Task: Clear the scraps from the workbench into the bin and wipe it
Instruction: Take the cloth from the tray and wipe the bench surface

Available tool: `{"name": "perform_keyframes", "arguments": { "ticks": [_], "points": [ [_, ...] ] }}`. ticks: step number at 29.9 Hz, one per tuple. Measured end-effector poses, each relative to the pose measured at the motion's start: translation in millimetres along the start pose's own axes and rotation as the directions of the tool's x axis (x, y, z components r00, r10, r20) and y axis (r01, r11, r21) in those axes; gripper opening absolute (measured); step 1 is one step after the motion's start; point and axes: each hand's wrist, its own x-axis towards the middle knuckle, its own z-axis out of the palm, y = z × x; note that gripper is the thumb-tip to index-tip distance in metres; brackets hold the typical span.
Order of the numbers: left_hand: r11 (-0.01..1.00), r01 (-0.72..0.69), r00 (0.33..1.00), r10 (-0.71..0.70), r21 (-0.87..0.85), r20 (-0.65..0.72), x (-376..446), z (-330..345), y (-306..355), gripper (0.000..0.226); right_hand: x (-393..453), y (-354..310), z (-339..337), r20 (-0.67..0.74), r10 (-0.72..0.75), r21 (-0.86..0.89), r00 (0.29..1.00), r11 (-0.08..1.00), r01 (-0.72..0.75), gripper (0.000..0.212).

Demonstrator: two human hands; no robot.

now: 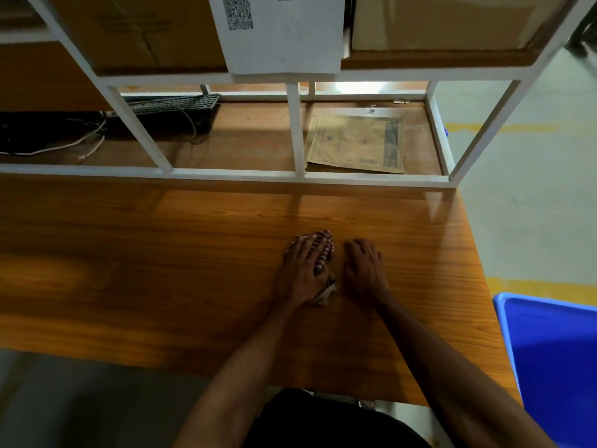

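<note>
Cloth (pixel 318 263) under left fingers (pixel 315 248)

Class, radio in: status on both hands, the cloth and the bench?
Left hand flat, pressing checked cloth on workbench. Right hand resting beside it, bare. No scraps visible. Blue bin at right, nothing blocking.

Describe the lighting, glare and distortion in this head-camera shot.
Head view: dim and warm overall; glare streaks the workbench near the white shelf frame; wide-angle bending tilts that frame's posts; the keyboard sits in deep shadow; both hands' fingertips look slightly soft.
</note>
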Motion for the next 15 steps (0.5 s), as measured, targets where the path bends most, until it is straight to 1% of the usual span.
{"name": "perform_keyframes", "arguments": {
  "ticks": [1,2,3,4,5,7,9,12,15],
  "points": [
    [0.999,-0.043,0.999,0.043,0.013,0.004,1.7,-5.3,-14.7,0.071,3.7,-0.8,-0.3,-0.009,-0.003,0.005,1.000,1.000,0.003,0.055],
    [0.998,-0.056,0.998,0.056,0.016,-0.015,4.3,-10.1,-33.2,0.072,6.6,-0.5,-0.3,-0.019,-0.010,0.010,1.000,1.000,0.010,0.054],
    [0.999,-0.038,0.998,0.039,0.015,-0.054,7.4,-14.3,-55.2,0.074,9.5,0.0,-0.2,-0.026,-0.015,0.010,1.000,1.000,0.015,0.051],
    [1.000,0.027,0.994,-0.026,0.015,-0.103,10.1,-20.1,-77.0,0.075,12.3,1.2,0.9,-0.030,-0.017,0.000,0.999,1.000,0.017,0.050],
    [0.993,0.122,0.982,-0.119,0.010,-0.145,9.1,-25.4,-95.6,0.075,13.2,1.9,1.7,-0.031,-0.022,-0.012,0.999,1.000,0.021,0.050],
    [0.963,0.270,0.949,-0.268,-0.013,-0.168,18.1,-32.9,-117.4,0.077,18.0,1.9,5.0,-0.042,-0.006,-0.027,0.999,1.000,0.005,0.049],
    [0.945,0.326,0.928,-0.326,-0.032,-0.180,28.7,-35.4,-111.6,0.078,17.4,-0.2,7.9,-0.043,-0.007,-0.037,0.999,0.999,0.005,0.049],
    [0.951,0.306,0.937,-0.311,-0.052,-0.160,55.8,-30.2,-79.6,0.078,20.5,-3.3,10.4,-0.056,0.027,-0.052,0.998,0.998,-0.030,0.051],
    [0.983,0.179,0.981,-0.181,-0.027,-0.071,69.3,-16.9,-40.1,0.079,25.0,-2.4,8.8,-0.072,0.038,-0.036,0.997,0.998,-0.041,0.053]
  ]
}}
